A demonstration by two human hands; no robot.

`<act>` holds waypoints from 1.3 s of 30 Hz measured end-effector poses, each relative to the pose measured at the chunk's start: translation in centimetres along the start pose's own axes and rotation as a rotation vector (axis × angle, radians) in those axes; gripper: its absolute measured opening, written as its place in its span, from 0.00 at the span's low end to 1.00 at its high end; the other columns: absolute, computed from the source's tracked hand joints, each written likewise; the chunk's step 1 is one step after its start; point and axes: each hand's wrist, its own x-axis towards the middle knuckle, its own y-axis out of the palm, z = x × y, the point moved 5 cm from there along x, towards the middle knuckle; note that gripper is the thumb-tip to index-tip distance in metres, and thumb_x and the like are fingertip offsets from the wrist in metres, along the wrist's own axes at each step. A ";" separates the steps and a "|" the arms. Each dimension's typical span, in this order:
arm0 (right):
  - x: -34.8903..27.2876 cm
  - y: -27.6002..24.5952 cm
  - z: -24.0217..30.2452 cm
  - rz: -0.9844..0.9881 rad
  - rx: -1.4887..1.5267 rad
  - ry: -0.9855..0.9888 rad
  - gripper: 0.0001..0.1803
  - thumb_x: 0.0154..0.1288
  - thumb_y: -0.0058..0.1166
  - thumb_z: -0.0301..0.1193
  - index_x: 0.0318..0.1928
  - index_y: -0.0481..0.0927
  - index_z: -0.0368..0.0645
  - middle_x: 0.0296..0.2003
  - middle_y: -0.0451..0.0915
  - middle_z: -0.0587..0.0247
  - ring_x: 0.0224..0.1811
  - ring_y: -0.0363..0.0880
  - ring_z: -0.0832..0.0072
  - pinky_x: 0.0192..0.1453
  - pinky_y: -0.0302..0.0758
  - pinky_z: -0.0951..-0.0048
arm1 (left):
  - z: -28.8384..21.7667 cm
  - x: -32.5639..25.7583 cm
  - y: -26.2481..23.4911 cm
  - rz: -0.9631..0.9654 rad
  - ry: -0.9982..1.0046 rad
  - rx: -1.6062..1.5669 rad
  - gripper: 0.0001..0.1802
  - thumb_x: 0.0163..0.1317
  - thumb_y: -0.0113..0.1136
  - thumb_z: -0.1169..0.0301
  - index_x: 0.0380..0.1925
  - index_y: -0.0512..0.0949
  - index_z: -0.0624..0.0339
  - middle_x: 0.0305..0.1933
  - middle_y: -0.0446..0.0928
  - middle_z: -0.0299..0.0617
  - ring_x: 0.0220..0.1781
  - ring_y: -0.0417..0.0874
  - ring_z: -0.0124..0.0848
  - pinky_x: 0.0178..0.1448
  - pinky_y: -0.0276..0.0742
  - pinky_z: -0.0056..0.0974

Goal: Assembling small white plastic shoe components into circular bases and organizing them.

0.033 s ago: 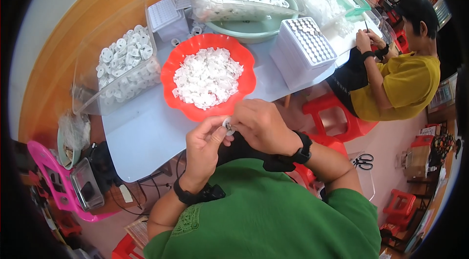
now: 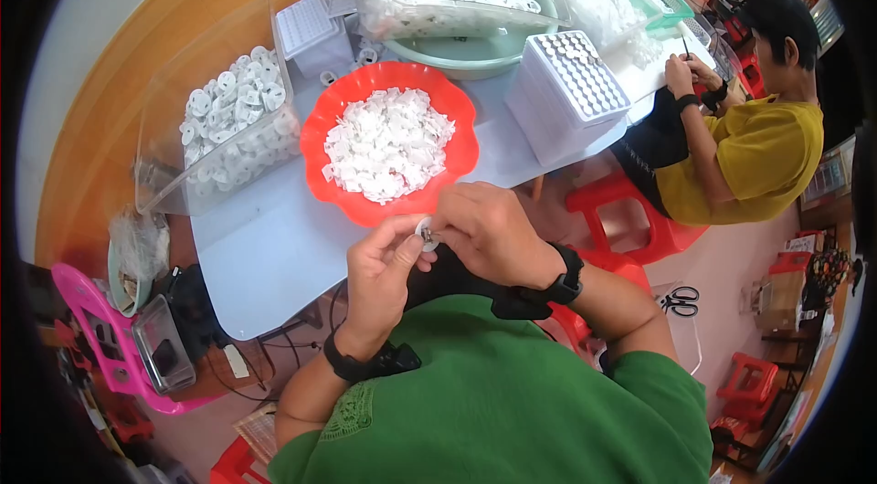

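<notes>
On the right I see a co-worker (image 2: 763,155) in a yellow shirt and black cap (image 2: 778,16), seated on a red plastic stool (image 2: 676,239), with black-handled scissors (image 2: 673,303) lying lower down and another red stool (image 2: 747,378) toward the edge. On the left I see a bright pink plastic chair (image 2: 89,312), a clear tray (image 2: 164,358) just beside it, and orange-brown wood panelling (image 2: 78,155) bending along my fisheye view.

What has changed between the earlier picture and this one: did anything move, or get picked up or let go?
Nothing clearly moved, and nothing was visibly taken hold of or let go. The left hand still holds the disc, with the right hand close at it. The red bowl and co-worker look the same.
</notes>
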 end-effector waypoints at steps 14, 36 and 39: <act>-1.8 0.4 -2.5 0.139 1.017 0.663 0.09 0.57 0.61 0.22 0.36 0.75 0.37 0.32 0.77 0.70 0.33 0.75 0.86 0.37 0.72 0.82 | -0.1 0.1 0.5 0.115 -0.090 -0.128 0.13 0.67 0.53 0.74 0.48 0.74 0.69 0.40 0.79 0.42 0.35 0.79 0.25 0.38 0.77 0.28; 4.7 1.0 -3.9 0.214 0.123 0.262 0.04 0.52 0.56 0.24 0.29 0.78 0.35 0.26 0.79 0.51 0.29 0.80 0.61 0.33 0.74 0.65 | -0.5 -2.4 -5.7 -0.042 -0.099 -0.180 0.25 0.60 0.63 0.65 0.52 0.70 0.71 0.38 0.79 0.49 0.31 0.81 0.27 0.33 0.78 0.27; 6.3 2.9 -6.0 0.459 -0.171 0.175 0.06 0.52 0.55 0.24 0.33 0.79 0.38 0.28 0.79 0.52 0.32 0.80 0.58 0.36 0.75 0.63 | -0.2 -2.4 -7.0 -0.027 -0.089 -0.249 0.24 0.61 0.61 0.67 0.53 0.69 0.70 0.39 0.79 0.47 0.31 0.81 0.26 0.34 0.78 0.27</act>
